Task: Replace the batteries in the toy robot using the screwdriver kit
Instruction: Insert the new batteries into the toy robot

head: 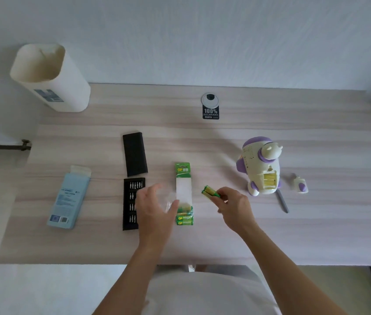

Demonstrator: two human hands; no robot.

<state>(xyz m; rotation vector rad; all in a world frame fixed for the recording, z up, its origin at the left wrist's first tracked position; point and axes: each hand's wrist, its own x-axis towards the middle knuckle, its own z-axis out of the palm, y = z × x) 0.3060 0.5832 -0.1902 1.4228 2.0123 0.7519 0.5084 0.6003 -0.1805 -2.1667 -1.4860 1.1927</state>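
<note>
Your right hand [233,206] has its fingers [223,193] curled round two batteries [210,192], held side by side above the table [316,235]. Your left hand [154,209] is by the battery pack [183,192], thumb at its edge over crumpled clear film. Blur hides whether those fingers pinch the film or lie loose.

In the head view, the toy robot [260,164] sits to your right with its battery bay [269,181] uncovered and facing you. The bay shows yellow inside, and I can't tell whether cells sit there. The cover [300,184] lies just beside the robot, and the slim grey screwdriver [283,202] lies near its base.

Before seating the cells, check that the bay is empty and read the polarity marks. Press each flat end against its spring first. The cells are smooth, hard cylinders that will likely roll, so load one at a time. The robot's shell is rounded, glossy plastic, so steady it with your left hand.
</note>
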